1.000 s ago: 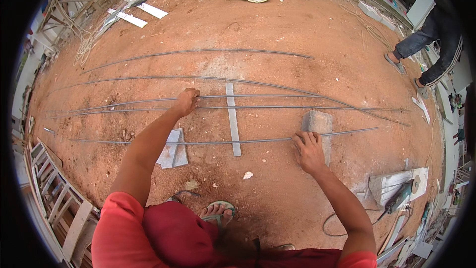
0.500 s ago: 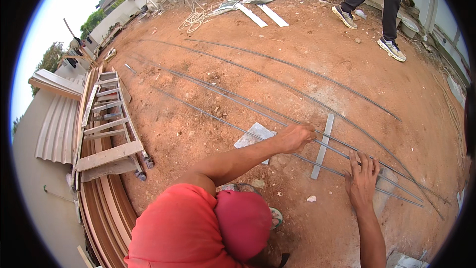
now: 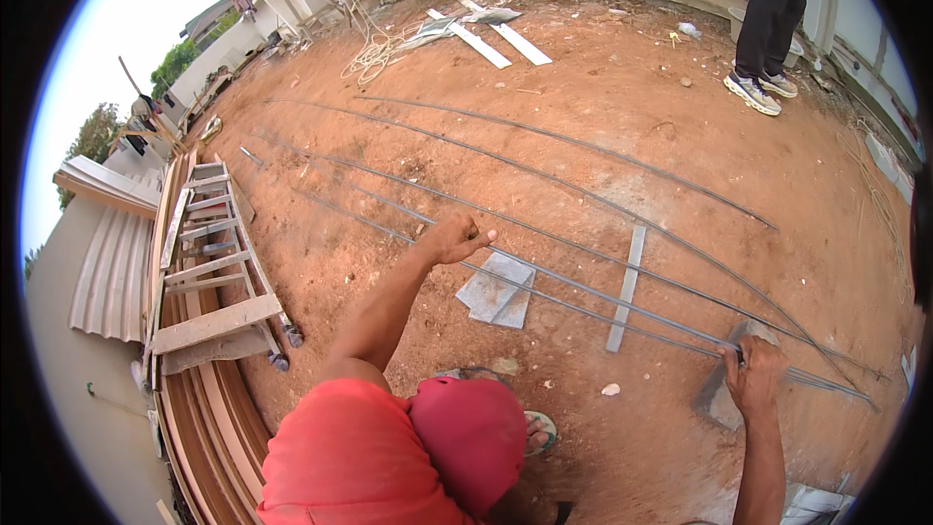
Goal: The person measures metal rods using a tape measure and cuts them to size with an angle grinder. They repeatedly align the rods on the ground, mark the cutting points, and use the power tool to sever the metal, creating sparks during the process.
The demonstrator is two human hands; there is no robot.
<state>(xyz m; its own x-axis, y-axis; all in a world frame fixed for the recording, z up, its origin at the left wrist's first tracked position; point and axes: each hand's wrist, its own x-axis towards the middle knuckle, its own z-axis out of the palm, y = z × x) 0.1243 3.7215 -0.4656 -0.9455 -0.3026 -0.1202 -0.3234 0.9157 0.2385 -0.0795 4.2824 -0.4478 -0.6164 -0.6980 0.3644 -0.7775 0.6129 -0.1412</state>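
Several long thin steel rods (image 3: 583, 289) lie roughly side by side, slanting from the upper left to the lower right. My left hand (image 3: 454, 239) is curled round the middle rod, thumb sticking out, beside pale grey slabs (image 3: 499, 289). Farther right, my right hand (image 3: 758, 371) is closed on the rods near their right ends, over a grey block (image 3: 721, 399). Something dark shows at its fingers, too small to make out. A flat grey strip (image 3: 627, 287) lies crosswise at the rods, between my hands. My red sleeve (image 3: 360, 447) and maroon-covered knee (image 3: 471, 442) fill the lower middle.
Two more curved rods (image 3: 583, 141) lie beyond on the reddish soil. A wooden ladder (image 3: 222, 262) and stacked boards (image 3: 219, 428) line the left. White planks (image 3: 481, 44) and coiled rope (image 3: 374, 53) lie at the back. A person in dark trousers (image 3: 768, 19) stands at the far right.
My left hand has moved left along the rods, my right hand right and from lying spread to closed. The middle rod has shifted. The person at the back has brought their feet together.
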